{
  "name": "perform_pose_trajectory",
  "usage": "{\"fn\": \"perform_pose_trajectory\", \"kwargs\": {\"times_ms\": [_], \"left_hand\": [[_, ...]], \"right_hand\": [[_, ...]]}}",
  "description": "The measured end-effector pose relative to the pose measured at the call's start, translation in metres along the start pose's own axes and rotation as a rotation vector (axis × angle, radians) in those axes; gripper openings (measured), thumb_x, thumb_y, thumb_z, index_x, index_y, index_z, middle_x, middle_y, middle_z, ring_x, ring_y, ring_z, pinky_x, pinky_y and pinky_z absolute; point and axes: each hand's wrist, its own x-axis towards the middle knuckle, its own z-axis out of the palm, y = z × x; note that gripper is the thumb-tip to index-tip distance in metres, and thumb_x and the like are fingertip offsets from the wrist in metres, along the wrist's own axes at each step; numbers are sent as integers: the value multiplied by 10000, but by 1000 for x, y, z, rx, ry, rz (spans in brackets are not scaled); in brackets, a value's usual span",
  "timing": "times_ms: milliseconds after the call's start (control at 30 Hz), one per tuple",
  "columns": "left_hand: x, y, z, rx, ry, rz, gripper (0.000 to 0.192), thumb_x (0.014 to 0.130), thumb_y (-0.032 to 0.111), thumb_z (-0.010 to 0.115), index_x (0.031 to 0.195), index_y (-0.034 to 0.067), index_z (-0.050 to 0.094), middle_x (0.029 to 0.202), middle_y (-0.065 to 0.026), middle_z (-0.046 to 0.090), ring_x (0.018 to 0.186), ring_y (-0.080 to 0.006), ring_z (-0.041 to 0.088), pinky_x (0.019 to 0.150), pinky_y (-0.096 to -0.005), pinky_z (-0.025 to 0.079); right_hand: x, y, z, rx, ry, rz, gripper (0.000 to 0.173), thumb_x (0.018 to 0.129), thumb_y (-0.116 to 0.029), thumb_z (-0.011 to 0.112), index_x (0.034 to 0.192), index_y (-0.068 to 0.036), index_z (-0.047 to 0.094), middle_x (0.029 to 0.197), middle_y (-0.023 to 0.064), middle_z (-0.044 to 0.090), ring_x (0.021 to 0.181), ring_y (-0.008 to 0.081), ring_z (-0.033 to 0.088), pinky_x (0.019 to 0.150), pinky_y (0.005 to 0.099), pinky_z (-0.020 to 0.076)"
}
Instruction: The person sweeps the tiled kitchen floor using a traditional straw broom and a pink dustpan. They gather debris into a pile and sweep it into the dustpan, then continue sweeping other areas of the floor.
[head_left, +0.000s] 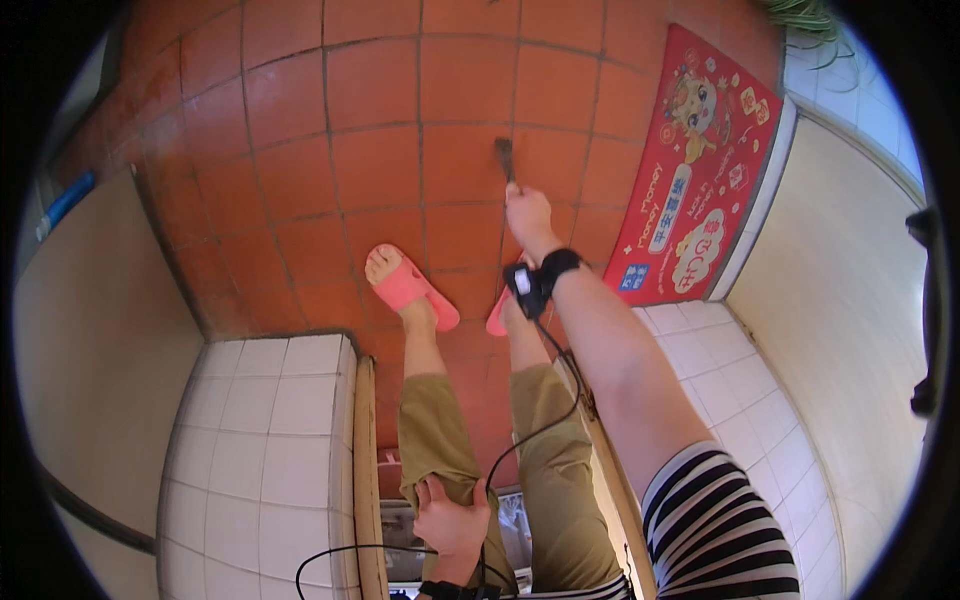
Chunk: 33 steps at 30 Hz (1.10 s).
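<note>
My right hand (529, 214) grips the handle of a small dark brush (504, 154), its head over the terracotta floor tiles (457, 161). The arm reaches forward past my right knee, and most of the handle is hidden inside the fist. My left hand (450, 521) rests on the left leg of my khaki trousers (435, 420), near the knee, with the thumb apart from the fingers. Both wrists carry black straps, and a black cable (559, 424) runs from the device on the right wrist.
Pink slippers (409, 289) are on my feet. A red printed doormat (694, 165) lies at the right, bearing writing. White-tiled walls (262, 442) and a wooden door frame (365, 465) flank my legs. Leaves (806, 19) hang at the upper right; a blue object (67, 201) sits far left.
</note>
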Motion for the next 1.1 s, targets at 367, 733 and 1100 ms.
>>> {"fn": "perform_pose_trajectory", "kwargs": {"times_ms": [367,733,1100], "left_hand": [[2,-1,0,13,-55,-16,707,672,458,849,1111,-38,602,1047,-189,643,860,-395,689,663,-500,576],[4,2,-5,-26,-48,-55,769,674,473,835,1201,-33,596,1121,-198,649,997,-387,674,744,-518,576],[19,21,-37,-72,-64,-38,747,681,479,827,1186,-30,621,1079,-178,654,961,-372,682,715,-501,580]], "right_hand": [[9,12,10,105,-178,194,512,981,-415,484,937,43,706,1032,322,677,1035,493,638,946,528,490],[76,-68,-35,147,84,-83,474,1015,-403,494,949,37,658,899,296,669,933,456,643,849,514,488],[202,-157,-50,-76,20,-181,480,985,-392,530,766,12,668,752,200,647,777,349,653,720,446,499]]}}
